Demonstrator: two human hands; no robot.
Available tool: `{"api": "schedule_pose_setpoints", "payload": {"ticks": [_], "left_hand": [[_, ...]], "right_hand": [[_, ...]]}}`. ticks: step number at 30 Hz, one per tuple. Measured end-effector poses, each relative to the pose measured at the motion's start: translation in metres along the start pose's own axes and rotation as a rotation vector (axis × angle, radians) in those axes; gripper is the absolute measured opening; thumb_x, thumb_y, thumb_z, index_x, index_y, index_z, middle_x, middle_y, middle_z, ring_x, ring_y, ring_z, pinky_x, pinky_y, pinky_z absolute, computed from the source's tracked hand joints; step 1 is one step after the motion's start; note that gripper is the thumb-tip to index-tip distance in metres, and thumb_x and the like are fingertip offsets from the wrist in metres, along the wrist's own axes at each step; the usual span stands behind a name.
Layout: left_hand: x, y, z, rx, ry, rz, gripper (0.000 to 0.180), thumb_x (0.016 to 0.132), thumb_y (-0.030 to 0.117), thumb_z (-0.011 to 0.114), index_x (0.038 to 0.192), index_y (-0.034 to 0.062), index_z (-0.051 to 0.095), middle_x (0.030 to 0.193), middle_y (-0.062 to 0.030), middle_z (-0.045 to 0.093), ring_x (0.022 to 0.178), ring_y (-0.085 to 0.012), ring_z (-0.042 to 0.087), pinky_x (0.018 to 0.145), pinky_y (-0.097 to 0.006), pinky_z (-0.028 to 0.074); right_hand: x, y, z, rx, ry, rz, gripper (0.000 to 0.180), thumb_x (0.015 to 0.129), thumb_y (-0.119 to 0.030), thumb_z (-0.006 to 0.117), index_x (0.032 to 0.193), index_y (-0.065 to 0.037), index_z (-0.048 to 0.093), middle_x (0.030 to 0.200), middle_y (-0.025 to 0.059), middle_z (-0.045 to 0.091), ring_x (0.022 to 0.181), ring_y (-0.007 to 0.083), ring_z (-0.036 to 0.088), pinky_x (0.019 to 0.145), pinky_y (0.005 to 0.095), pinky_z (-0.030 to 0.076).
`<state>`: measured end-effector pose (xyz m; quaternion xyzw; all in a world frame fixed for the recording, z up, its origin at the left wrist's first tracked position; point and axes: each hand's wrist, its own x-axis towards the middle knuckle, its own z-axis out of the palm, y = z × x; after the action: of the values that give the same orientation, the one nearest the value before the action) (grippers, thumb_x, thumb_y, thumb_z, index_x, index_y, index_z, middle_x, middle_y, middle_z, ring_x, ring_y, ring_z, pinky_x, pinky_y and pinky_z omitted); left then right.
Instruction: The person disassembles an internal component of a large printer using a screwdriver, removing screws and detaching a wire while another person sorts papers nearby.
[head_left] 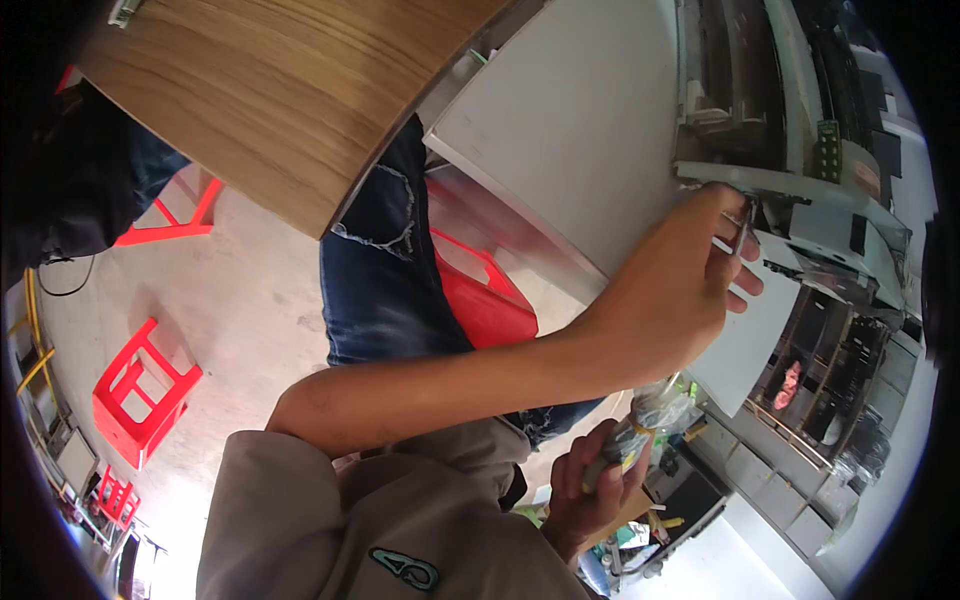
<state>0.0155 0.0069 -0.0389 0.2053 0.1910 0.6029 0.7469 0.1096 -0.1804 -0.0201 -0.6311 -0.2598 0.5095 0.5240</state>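
Near the white surface (570, 115), L hand (688, 285) pinches slim tool (743, 228); R hand (583, 508) wraps plastic bundle (657, 412), prob. light, slippery: grip mid.

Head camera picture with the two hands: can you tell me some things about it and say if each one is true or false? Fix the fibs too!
1. The left hand holds a thin shiny thing. True.
2. The right hand holds nothing. False: it holds a clear plastic bundle.
3. The brown table top has a wood-grain look. True.
4. The stools on the left of the picture are blue. False: they are red.
5. The left forearm is bare. True.
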Motion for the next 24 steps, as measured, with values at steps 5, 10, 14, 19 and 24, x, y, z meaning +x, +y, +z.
{"api": "schedule_pose_setpoints", "payload": {"ticks": [5, 10, 14, 19, 24], "left_hand": [[0.002, -0.005, 0.001, 0.022, 0.023, 0.047, 0.022, 0.099, -0.003, 0.041, 0.121, -0.0053, 0.043, 0.105, -0.0167, 0.057, 0.09, -0.0229, 0.068, 0.074, -0.034, 0.056], [0.001, -0.005, 0.003, 0.029, 0.036, 0.055, 0.029, 0.093, -0.008, 0.044, 0.122, -0.0047, 0.043, 0.1, -0.0165, 0.056, 0.086, -0.025, 0.064, 0.076, -0.037, 0.052], [-0.001, -0.007, 0.005, 0.008, 0.041, 0.064, 0.033, 0.09, -0.009, 0.046, 0.123, -0.0042, 0.042, 0.101, -0.0162, 0.055, 0.086, -0.0251, 0.063, 0.078, -0.038, 0.05], [-0.001, -0.008, 0.004, 0.057, 0.024, 0.078, 0.037, 0.09, -0.009, 0.047, 0.126, -0.0037, 0.04, 0.105, -0.0172, 0.055, 0.088, -0.0257, 0.063, 0.079, -0.038, 0.05], [-0.001, -0.007, 0.004, 0.042, 0.034, 0.056, 0.03, 0.09, -0.008, 0.045, 0.119, -0.0039, 0.041, 0.101, -0.0188, 0.057, 0.09, -0.028, 0.064, 0.079, -0.039, 0.051]], "right_hand": [[0.001, 0.002, 0.004, 0.019, -0.046, -0.022, 0.071, 0.085, -0.031, 0.074, 0.131, 0.002, 0.031, 0.083, 0.0165, 0.058, 0.043, 0.0127, 0.045, 0.036, 0.0254, 0.037], [-0.002, 0.002, 0.01, 0.102, -0.049, -0.038, 0.068, 0.089, -0.029, 0.072, 0.133, 0.002, 0.03, 0.084, 0.0173, 0.056, 0.044, 0.0128, 0.045, 0.035, 0.0257, 0.034], [-0.007, 0.001, 0.013, 0.066, -0.025, -0.052, 0.069, 0.09, -0.029, 0.071, 0.136, 0.001, 0.03, 0.085, 0.0173, 0.055, 0.046, 0.0131, 0.045, 0.037, 0.0251, 0.033], [-0.004, -0.001, 0.011, 0.058, -0.053, -0.047, 0.07, 0.089, -0.029, 0.071, 0.137, 0.001, 0.03, 0.086, 0.018, 0.056, 0.048, 0.0136, 0.046, 0.039, 0.0247, 0.035], [-0.005, 0.009, 0.011, -0.197, 0.041, -0.165, 0.069, 0.091, -0.027, 0.068, 0.143, -0.003, 0.029, 0.089, 0.0115, 0.054, 0.049, 0.0082, 0.041, 0.038, 0.019, 0.03]]}}
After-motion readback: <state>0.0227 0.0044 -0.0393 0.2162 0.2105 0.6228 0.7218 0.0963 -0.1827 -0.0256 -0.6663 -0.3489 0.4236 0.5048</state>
